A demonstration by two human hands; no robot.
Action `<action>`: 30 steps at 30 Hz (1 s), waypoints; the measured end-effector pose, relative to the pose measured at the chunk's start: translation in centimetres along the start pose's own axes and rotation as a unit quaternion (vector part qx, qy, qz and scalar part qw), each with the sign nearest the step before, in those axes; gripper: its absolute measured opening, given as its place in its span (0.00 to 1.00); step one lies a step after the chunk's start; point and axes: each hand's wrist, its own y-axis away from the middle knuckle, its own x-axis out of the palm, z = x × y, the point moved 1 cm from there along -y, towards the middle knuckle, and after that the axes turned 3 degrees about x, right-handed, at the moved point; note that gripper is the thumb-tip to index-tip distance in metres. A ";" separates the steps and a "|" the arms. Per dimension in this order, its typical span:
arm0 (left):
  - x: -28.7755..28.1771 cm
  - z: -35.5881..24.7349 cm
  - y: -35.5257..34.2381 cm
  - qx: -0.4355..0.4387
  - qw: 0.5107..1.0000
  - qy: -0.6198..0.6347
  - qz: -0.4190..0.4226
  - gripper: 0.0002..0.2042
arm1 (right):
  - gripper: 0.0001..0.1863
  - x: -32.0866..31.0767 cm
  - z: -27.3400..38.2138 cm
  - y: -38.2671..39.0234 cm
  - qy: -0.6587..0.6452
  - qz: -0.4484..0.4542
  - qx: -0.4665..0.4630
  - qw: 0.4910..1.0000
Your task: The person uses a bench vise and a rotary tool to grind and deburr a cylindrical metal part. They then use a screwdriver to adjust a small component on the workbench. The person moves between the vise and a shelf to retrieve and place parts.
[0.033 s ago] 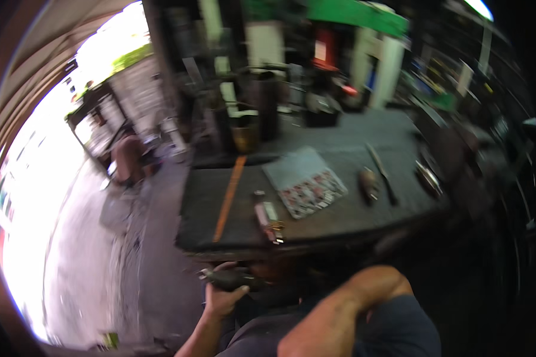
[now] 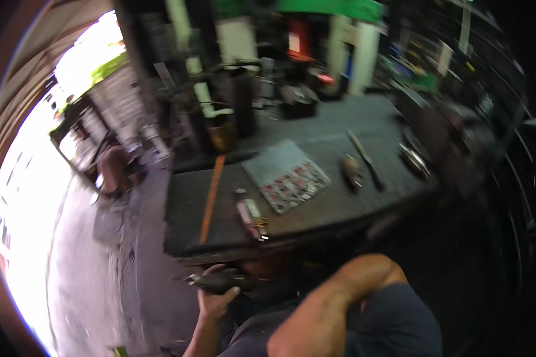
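Note:
In front of the bench's near edge, my left hand [image 2: 210, 304] is closed around a dark die grinder [image 2: 221, 282]. A slim metal tip on this tool points left. My right forearm [image 2: 320, 312] is bent and runs down past the lower edge, so the right hand is out of sight. On the workbench [image 2: 321, 220] just beyond lie a pink and silver tool [image 2: 251, 215] and a clear-lidded compartment case [image 2: 277, 159] with several small pieces in it. An orange strip [image 2: 211, 202] lies to their left.
Farther right on the bench are a brown spindle-shaped piece [image 2: 352, 171], a long tool with a pale handle [image 2: 365, 156] and a shiny metal tool [image 2: 414, 162]. A brass-coloured container [image 2: 222, 137] and a black box [image 2: 298, 106] stand behind. Another person [image 2: 114, 169] crouches at the left.
The view has shifted slightly, so the bench and its contents sit farther left and a little higher. My left hand keeps its hold on the die grinder.

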 end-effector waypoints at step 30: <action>-0.5 -0.5 1.2 -0.042 0.995 -0.088 -0.003 0.35 | 0.07 -0.8 5.2 -2.3 0.362 -0.501 -0.210 0.758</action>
